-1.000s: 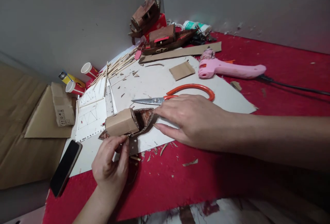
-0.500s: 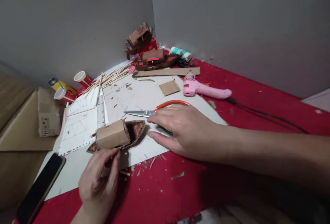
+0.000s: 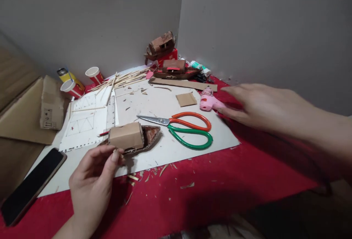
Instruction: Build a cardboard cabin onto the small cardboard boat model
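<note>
A cardboard boat model (image 3: 126, 136) with a tan curved roof lies on the white sheet at centre left. My left hand (image 3: 92, 180) is at its near side, thumb and index finger pinched together. Something small and pale shows at those fingertips, too small to name. Over the handle of the pink glue gun (image 3: 208, 101) is my right hand (image 3: 255, 105), thumb and fingers apart on either side of it; most of the handle is hidden. Scissors (image 3: 189, 129) with one orange and one green handle lie between the boat and the glue gun.
Behind are two brown boat models (image 3: 162, 44), thin wooden sticks (image 3: 126, 79), a cardboard strip (image 3: 184, 84) and a cardboard square (image 3: 186, 99). At left are paper cups (image 3: 72, 88), a phone (image 3: 33, 185) and a cardboard box (image 3: 24, 114). Scraps litter the red tabletop (image 3: 176, 195).
My right hand has left the scissors and moved right and away from me to the glue gun. My left hand still pinches beside the boat. The camera view has shifted slightly.
</note>
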A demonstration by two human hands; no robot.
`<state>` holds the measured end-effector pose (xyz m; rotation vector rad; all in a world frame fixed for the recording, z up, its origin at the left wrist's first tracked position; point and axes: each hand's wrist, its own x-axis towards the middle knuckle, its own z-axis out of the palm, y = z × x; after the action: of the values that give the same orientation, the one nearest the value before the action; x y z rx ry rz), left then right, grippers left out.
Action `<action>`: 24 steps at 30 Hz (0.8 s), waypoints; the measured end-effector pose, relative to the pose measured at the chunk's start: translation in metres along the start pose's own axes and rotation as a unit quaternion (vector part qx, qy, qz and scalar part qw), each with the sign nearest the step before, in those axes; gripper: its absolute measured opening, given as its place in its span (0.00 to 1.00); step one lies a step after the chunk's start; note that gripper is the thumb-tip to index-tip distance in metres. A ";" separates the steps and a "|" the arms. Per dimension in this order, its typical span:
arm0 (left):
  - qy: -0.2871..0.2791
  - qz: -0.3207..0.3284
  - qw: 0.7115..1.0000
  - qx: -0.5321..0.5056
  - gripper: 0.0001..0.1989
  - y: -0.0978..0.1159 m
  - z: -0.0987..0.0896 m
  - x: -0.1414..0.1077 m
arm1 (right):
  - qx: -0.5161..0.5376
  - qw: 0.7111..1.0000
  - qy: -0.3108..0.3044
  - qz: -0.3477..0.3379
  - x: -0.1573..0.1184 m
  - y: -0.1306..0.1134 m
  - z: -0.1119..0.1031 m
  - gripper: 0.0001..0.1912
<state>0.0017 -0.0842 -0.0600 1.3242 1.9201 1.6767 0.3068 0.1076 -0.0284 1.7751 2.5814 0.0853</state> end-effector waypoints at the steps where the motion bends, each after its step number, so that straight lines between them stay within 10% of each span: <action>1: -0.006 -0.036 0.999 -0.028 0.07 0.001 0.000 0.003 | 0.003 1.000 -0.013 0.002 0.001 0.001 0.003 0.27; 6: -0.041 -0.134 0.979 -0.150 0.14 0.001 -0.003 0.013 | 0.020 0.999 -0.043 0.011 0.004 -0.002 0.010 0.24; 17: -0.001 -0.111 0.979 -0.171 0.12 0.001 -0.013 0.025 | -0.013 0.997 0.047 -0.054 0.014 0.016 0.048 0.15; 24: 0.005 -0.140 0.971 -0.194 0.12 -0.003 -0.014 0.032 | 0.102 0.993 0.057 -0.005 0.005 0.015 0.036 0.12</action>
<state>-0.0266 -0.0684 -0.0471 0.8553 1.5828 1.7908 0.3204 0.1190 -0.0631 1.8733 2.7680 -0.0844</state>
